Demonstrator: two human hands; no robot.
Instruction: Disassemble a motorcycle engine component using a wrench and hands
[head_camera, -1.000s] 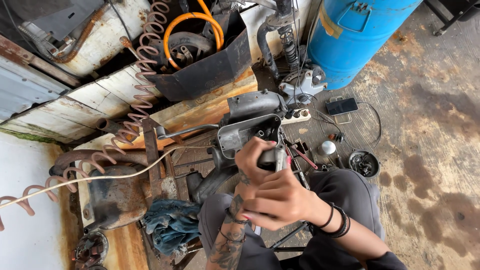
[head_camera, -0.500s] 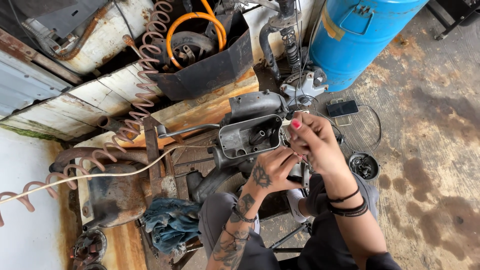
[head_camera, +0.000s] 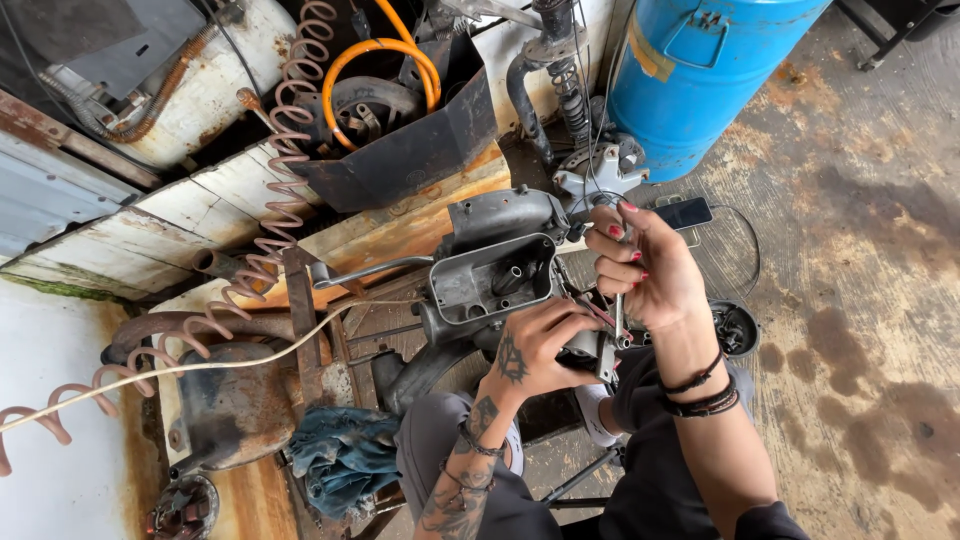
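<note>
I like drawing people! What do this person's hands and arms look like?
The left hand has a dark tattoo on its back, more tattoos up the forearm, and a thin wristband. The right hand has red-painted nails and several dark bracelets at the wrist. Both forearms are bare.

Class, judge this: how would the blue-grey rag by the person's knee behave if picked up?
The rag lies crumpled in folds, so it would probably hang limp. It is likely light for its size. Being cloth, it is unlikely to roll or break.

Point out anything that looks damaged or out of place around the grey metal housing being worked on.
The workbench beside the grey housing is heavily rusted, its pale paint flaking. A crumpled blue rag lies below it. A phone rests on the stained concrete floor near the blue drum, where it could be stepped on.
</note>
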